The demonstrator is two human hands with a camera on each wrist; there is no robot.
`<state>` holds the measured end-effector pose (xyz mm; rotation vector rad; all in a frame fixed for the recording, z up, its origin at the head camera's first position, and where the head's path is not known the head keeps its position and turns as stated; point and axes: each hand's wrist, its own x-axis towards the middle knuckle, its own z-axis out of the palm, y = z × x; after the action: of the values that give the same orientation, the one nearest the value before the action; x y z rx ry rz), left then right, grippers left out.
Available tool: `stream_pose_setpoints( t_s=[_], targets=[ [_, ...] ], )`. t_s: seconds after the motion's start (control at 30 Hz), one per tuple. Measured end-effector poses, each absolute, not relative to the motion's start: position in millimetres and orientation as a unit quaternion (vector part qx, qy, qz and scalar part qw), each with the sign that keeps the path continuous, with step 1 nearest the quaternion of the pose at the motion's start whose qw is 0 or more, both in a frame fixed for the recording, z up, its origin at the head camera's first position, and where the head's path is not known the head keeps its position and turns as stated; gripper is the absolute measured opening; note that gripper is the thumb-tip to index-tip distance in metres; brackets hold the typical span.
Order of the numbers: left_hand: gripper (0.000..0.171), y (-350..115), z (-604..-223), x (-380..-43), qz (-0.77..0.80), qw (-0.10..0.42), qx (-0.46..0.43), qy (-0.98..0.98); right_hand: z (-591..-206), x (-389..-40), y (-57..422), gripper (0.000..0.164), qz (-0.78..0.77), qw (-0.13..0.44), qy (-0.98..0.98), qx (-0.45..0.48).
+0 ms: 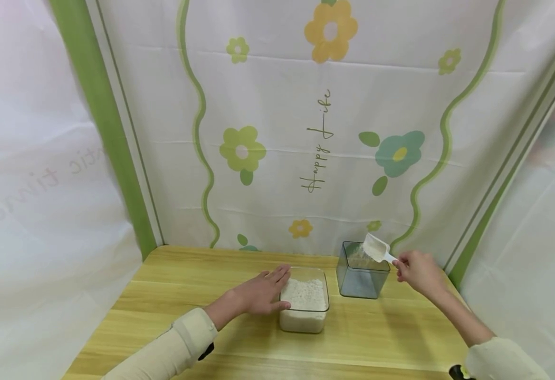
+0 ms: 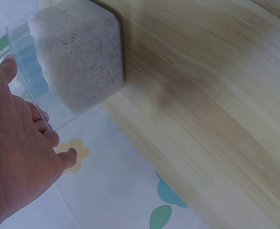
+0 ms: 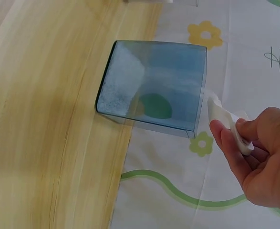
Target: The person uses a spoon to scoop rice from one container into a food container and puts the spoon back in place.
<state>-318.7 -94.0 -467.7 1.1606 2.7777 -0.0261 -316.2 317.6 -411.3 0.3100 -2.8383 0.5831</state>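
A clear square container (image 1: 327, 290) filled with white rice (image 1: 305, 295) stands on the wooden table. My left hand (image 1: 260, 293) rests against its left side, fingers at the far rim and thumb at the near corner. To the right stands a taller bluish see-through container (image 1: 360, 284), with a heap of rice (image 3: 120, 81) at its bottom in the right wrist view. Over its rim, a white scoop (image 1: 376, 248) is tilted, and grains fall from it into the container. My right hand (image 1: 420, 273) pinches the scoop's handle between thumb and fingers.
Behind both containers hangs a white curtain (image 1: 277, 200) printed with flowers, close to the table's back edge. More white cloth (image 1: 45, 200) encloses the left side, and the right side too. The wooden tabletop (image 1: 173, 295) extends left of the containers.
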Motion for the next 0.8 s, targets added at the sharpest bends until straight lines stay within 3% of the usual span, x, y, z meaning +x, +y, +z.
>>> stream_pose_setpoints(
  t_s=[0.33,0.8],
  targets=[
    [0.083,-92.5,-466.2,-318.7,-0.009,0.066,0.389,0.919,-424.8,-320.5,321.4,0.027,0.101,0.233,-0.954,0.162],
    [0.084,-93.9,-467.6,-317.1,-0.004,0.071,0.380,0.922,-445.0,-325.3,335.3,0.040,-0.014,0.406,-0.878,0.251]
  ],
)
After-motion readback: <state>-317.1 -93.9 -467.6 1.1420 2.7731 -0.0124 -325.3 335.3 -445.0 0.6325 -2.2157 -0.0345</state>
